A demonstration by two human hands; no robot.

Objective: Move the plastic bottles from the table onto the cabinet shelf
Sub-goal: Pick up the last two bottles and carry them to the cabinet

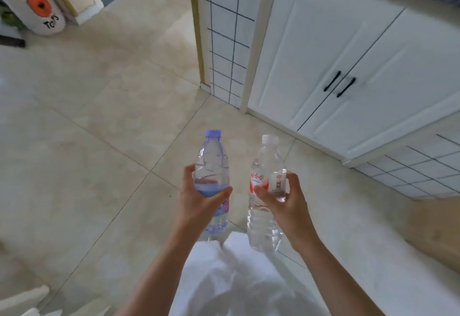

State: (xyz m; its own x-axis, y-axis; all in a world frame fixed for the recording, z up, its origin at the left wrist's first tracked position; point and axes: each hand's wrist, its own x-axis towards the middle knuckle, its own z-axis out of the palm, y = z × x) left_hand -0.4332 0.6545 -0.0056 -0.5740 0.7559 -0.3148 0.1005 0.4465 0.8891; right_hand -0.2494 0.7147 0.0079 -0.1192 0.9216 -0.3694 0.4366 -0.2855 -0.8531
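My left hand [196,198] grips a clear plastic bottle with a blue cap [211,163] around its middle, held upright above the tiled floor. My right hand [283,203] holds a second clear bottle with a white cap and a red-and-white label [265,226], also upright, close beside the first. The white cabinet [331,66] stands ahead on the right with its two doors closed and two black handles [339,84] side by side. No shelf or table shows in the head view.
A white tiled panel with dark grid lines [229,36] stands left of the cabinet. A white toy sack with an orange patch [37,4] sits at the far left. Beige floor tiles [99,116] spread ahead. White clothing [236,278] fills the bottom.
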